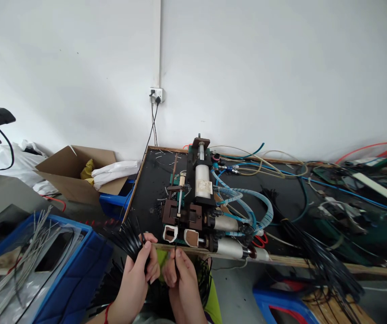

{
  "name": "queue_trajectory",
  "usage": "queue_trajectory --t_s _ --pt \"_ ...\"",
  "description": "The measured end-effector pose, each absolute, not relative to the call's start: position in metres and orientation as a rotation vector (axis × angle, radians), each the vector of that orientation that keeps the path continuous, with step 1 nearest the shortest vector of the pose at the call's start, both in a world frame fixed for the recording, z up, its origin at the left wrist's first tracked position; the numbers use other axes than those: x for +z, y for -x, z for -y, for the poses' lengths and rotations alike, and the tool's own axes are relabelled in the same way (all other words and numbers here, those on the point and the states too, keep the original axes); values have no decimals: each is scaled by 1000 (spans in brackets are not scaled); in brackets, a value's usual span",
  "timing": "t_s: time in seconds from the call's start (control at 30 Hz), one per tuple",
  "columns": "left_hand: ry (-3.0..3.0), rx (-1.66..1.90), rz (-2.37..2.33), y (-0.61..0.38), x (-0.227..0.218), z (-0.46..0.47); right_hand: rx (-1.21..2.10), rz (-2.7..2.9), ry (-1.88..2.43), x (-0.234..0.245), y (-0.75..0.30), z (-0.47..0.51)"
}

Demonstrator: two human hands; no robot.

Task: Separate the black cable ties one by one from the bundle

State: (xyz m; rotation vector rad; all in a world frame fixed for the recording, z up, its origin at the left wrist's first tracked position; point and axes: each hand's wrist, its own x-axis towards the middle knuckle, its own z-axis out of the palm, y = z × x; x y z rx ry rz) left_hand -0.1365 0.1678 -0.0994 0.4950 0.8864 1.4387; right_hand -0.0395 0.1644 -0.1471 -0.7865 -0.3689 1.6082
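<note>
A bunch of black cables (130, 240) is gripped in my left hand (142, 265), its loose ends fanning out up and to the left. Close beside it, my right hand (181, 269) pinches a single black cable (175, 245), which points up toward the front of a pneumatic machine (181, 213). At the machine's front edge, two white-edged brown pads (191, 237) stand on either side of that cable. Whether the cable's tip is between the machine's jaws is too small to tell. More black cables hang below my hands, partly hidden by them.
Left of me stands a blue crate (88, 236) with grey cables and a phone (54, 252). An open cardboard box (75, 180) is behind it. Blue air hoses (264, 202) and another black cable bundle (311, 247) lie on the right of the black bench (149, 180).
</note>
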Motion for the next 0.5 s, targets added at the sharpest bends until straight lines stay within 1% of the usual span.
queue_trajectory --t_s 0.1,0.23,0.5 --pt "-477 1455 -876 138 -100 -168 1753 290 642 -140 37 -166" --pt "-471 1498 -799 141 -97 -169 1855 193 540 -136 33 -168" --pt "-444 1511 -779 142 -90 -169 1894 158 495 -136 31 -167"
